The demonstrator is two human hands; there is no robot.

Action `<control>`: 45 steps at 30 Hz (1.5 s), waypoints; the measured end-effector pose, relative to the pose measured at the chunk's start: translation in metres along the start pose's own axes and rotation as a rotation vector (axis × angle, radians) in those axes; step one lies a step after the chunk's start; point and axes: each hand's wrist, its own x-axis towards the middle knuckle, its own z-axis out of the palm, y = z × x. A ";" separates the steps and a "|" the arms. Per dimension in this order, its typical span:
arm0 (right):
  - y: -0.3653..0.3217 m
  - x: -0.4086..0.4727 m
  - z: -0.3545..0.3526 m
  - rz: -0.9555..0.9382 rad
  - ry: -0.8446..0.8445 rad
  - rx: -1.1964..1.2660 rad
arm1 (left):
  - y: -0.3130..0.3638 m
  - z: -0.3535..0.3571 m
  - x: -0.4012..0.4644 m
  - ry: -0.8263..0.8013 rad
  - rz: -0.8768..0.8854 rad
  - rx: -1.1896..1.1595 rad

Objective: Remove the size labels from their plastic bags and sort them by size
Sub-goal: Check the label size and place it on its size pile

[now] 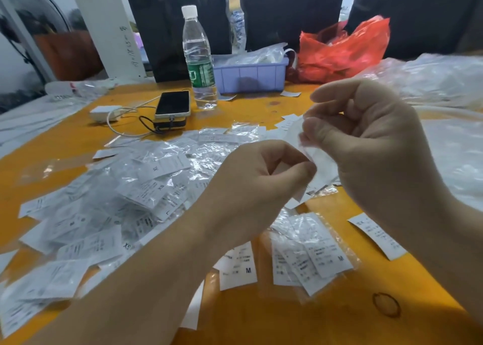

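Small clear bag w/ white label [311, 146] sits centre-right of frame, above the orange table [261, 109]. Left hand [251, 187] pinches its lower end btwn thumb & forefinger; right hand [366, 135] pinches the upper edge, fingers curled. Pile of bagged labels [117, 201] fills left-centre. M labels [313, 253] lie lower centre. Water bottle [199, 57], phone [173, 104] & purple bin [251, 76] at upper centre.

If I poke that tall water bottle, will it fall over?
Probably, yes. The water bottle is tall and narrow and stands upright, so a push near its white cap would likely tip it. It looks mostly full, so it should feel fairly heavy, and once down it could roll.
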 end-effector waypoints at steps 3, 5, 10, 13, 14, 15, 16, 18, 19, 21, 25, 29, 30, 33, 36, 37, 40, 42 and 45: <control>0.000 0.000 0.001 0.011 0.007 0.027 | -0.003 -0.002 0.001 0.085 -0.028 -0.021; -0.001 0.000 0.000 0.033 0.014 0.064 | -0.004 -0.003 0.002 0.109 -0.084 -0.002; -0.001 0.000 -0.001 0.092 0.005 0.191 | -0.001 -0.002 0.001 0.052 -0.065 -0.028; -0.003 0.000 -0.003 0.082 0.000 0.188 | 0.003 -0.002 -0.002 0.040 -0.035 -0.038; -0.003 0.001 -0.005 0.075 0.004 0.177 | 0.003 -0.001 -0.003 0.052 -0.034 -0.038; -0.003 0.001 -0.006 0.070 0.010 0.168 | 0.003 -0.001 -0.004 0.069 -0.032 -0.028; -0.003 0.001 -0.007 0.068 0.016 0.166 | 0.003 0.000 -0.004 0.090 -0.029 -0.012; -0.003 0.002 -0.008 0.070 0.018 0.168 | 0.003 -0.001 -0.003 0.129 -0.020 -0.022; -0.003 0.002 -0.009 0.074 0.017 0.172 | 0.003 -0.003 -0.002 0.133 -0.020 -0.052; -0.002 0.001 -0.009 0.088 0.016 0.177 | 0.003 -0.006 -0.001 0.120 -0.021 -0.121; 0.000 0.001 -0.012 0.114 0.010 0.151 | 0.003 -0.008 0.000 0.116 -0.008 -0.220; 0.000 0.002 -0.012 0.153 0.024 0.163 | 0.003 -0.008 0.001 0.134 -0.006 -0.218; 0.000 0.001 -0.011 0.174 0.015 0.159 | 0.002 -0.009 0.001 0.145 -0.010 -0.212; 0.001 0.000 -0.009 0.324 -0.067 0.149 | 0.000 -0.012 0.001 0.182 -0.013 -0.192; 0.000 0.000 -0.005 0.516 -0.212 0.183 | -0.001 -0.015 -0.001 0.225 0.005 -0.160; -0.001 0.000 -0.004 0.561 -0.264 0.216 | -0.001 -0.015 -0.001 0.239 0.015 -0.150; -0.004 0.000 -0.004 0.549 -0.410 0.251 | 0.000 -0.017 -0.001 0.268 0.044 -0.127; -0.006 -0.001 -0.004 0.478 -0.427 0.196 | 0.000 -0.018 -0.001 0.255 0.060 -0.133; -0.006 -0.001 -0.006 0.454 -0.350 0.135 | 0.000 -0.017 0.000 0.203 0.046 -0.126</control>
